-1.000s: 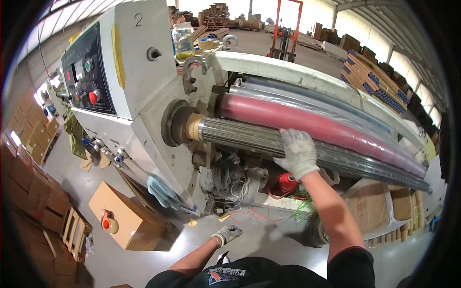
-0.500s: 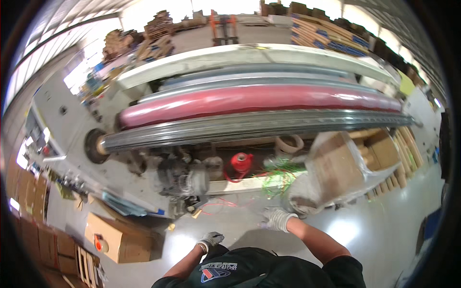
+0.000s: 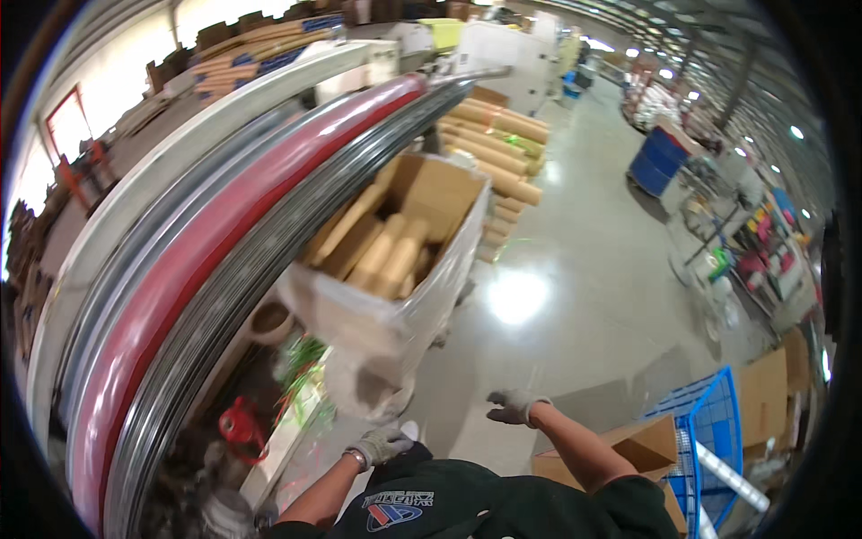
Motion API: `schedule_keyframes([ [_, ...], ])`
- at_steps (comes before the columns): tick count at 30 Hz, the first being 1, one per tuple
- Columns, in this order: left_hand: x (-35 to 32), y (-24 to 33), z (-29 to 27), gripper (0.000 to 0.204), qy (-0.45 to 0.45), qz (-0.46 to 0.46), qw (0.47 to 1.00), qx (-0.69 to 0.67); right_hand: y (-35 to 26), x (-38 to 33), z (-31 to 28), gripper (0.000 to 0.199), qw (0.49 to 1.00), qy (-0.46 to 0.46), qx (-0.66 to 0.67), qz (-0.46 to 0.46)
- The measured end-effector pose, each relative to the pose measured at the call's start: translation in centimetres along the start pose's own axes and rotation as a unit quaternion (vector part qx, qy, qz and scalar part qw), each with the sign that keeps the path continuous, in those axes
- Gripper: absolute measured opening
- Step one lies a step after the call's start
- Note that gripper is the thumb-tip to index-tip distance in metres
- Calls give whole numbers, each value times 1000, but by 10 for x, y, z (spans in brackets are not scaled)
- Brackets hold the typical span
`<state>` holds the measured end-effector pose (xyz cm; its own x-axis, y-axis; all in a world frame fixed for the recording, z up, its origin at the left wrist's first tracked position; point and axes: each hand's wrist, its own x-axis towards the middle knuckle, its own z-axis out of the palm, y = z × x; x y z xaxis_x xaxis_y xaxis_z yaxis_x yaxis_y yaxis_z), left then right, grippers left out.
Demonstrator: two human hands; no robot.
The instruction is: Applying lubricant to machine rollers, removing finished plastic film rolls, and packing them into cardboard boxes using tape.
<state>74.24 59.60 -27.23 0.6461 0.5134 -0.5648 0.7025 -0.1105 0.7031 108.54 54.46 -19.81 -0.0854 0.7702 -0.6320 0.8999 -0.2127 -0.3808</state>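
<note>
My left hand [image 3: 381, 444] wears a grey work glove and hangs low near my body, fingers loosely curled, holding nothing. My right hand [image 3: 513, 406], also gloved, is held out over the concrete floor with fingers spread and empty. Just ahead of both hands stands a large cardboard bin [image 3: 395, 332] wrapped in clear film and filled with brown cardboard tubes [image 3: 388, 254]. To the left runs the machine's long red roller [image 3: 206, 242] beside a dark ribbed roller [image 3: 260, 269].
More cardboard tubes [image 3: 503, 135] are stacked on the floor beyond the bin. A blue wire cart [image 3: 709, 431] and cardboard boxes [image 3: 646, 445] stand at my right. A blue drum [image 3: 655, 162] and shelving sit farther off. A red spool [image 3: 238, 422] lies under the machine.
The view has swung to the right, away from the machine's control end. My right hand left the ribbed roller and now hangs free over the floor; the tube bin has come close in front.
</note>
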Motion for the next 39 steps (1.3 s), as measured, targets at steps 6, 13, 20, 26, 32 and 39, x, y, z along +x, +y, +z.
schedule_keyframes([
  [6,160,178,-60,41,-119,158,980,21,180,-62,23,50,946,65,132,287],
  [13,352,319,-90,37,-100,201,974,-25,390,-85,170,43,908,-71,326,254],
  [20,489,411,-132,38,-49,175,981,-61,455,62,-140,45,925,-54,221,305],
  [26,572,414,-199,39,70,87,989,-101,455,220,-408,42,981,114,111,109],
  [32,656,417,-275,32,240,55,951,-188,382,359,-554,48,981,171,31,-86],
  [39,704,433,-319,33,306,-9,878,-367,380,476,-663,65,882,321,-222,-262],
])
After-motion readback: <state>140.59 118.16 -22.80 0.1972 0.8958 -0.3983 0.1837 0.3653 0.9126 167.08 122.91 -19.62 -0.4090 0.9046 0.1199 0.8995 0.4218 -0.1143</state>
